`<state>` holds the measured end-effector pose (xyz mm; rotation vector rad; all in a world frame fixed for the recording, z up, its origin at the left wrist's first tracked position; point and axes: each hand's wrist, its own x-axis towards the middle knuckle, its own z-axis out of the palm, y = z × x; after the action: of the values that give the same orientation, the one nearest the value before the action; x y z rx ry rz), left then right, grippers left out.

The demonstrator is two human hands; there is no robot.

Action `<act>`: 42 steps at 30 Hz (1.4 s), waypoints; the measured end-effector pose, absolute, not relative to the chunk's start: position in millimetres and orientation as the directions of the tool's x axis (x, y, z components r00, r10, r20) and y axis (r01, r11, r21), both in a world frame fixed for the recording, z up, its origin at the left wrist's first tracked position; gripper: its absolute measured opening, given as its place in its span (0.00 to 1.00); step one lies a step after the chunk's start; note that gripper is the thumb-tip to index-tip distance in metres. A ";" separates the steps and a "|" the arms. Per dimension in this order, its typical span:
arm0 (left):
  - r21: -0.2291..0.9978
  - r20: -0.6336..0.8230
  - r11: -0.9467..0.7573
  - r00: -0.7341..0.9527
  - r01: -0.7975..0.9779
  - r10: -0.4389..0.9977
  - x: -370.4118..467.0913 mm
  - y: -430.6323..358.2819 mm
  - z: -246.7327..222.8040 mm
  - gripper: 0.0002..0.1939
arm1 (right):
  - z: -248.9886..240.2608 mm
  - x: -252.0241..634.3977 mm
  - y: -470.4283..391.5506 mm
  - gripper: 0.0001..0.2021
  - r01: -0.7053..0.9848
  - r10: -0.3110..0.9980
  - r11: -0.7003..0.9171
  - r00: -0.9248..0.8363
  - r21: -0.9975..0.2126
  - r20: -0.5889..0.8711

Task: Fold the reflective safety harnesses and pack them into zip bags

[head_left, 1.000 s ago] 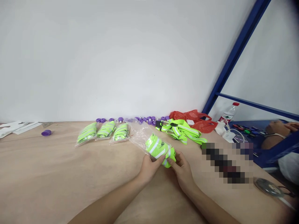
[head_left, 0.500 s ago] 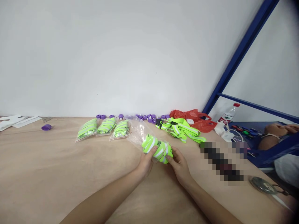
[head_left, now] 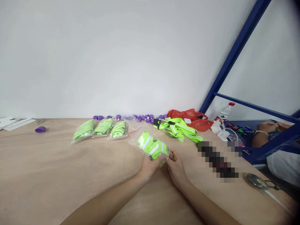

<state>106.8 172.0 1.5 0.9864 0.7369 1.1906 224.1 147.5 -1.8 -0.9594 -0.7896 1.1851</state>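
Tan, the worktop point(head_left: 58, 168) is backed by a white wall point(head_left: 117, 56). Neon-green striped straps point(head_left: 103, 126) are packed in three clear plastic bags point(head_left: 118, 130) near it; a fourth strap-filled clear plastic bag point(head_left: 151, 146) is held above the worktop — clamped by the fingers of the left hand point(head_left: 149, 167) and right hand point(head_left: 177, 166).

No text legible; markings on bottle point(head_left: 225, 112) label point(head_left: 221, 117) too small.

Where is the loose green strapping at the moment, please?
In the head view, the loose green strapping lies right of centre, just in front of the red plastic bag.
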 end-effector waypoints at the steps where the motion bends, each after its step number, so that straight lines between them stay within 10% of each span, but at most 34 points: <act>1: 0.912 0.027 0.075 0.240 -0.404 0.970 106.8 171.8 2.1 0.32 | -1.4 223.6 147.3 0.23 -0.399 0.978 0.087 0.209 -0.913 0.002; 29: 0.917 0.088 0.012 0.231 -0.400 0.969 103.3 165.3 3.9 0.29 | 9.2 223.1 140.8 0.13 -0.513 0.995 -0.049 -0.095 -0.857 0.000; 42: 0.933 0.066 0.041 0.282 -0.358 0.957 101.8 160.4 17.5 0.21 | 0.2 233.7 142.8 0.17 -0.120 0.993 0.094 0.084 -0.988 0.084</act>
<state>101.8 160.4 17.5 1.0704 0.7239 1.1545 233.7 142.8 0.2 -1.0900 -1.1023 1.1424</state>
